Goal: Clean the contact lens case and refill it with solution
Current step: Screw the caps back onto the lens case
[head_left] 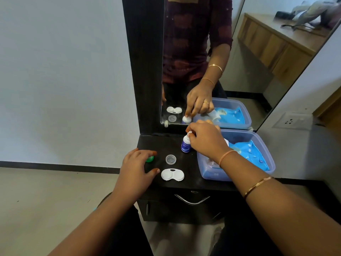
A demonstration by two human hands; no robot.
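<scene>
A white two-well contact lens case (172,174) lies open on the black dresser top (184,185). A clear round cap (170,159) sits just behind it. Further back stands a small blue solution bottle (185,144) with a white top. My right hand (204,139) pinches that white top from above. My left hand (137,163) hovers over the left part of the top with fingers spread, covering a green cap (149,159); whether it touches the cap is unclear.
A translucent blue plastic box (265,145) holding blue packets sits at the right of the dresser top. A mirror (203,52) rises behind the bottle. A drawer handle (191,199) shows below the front edge. Bare floor lies to the left.
</scene>
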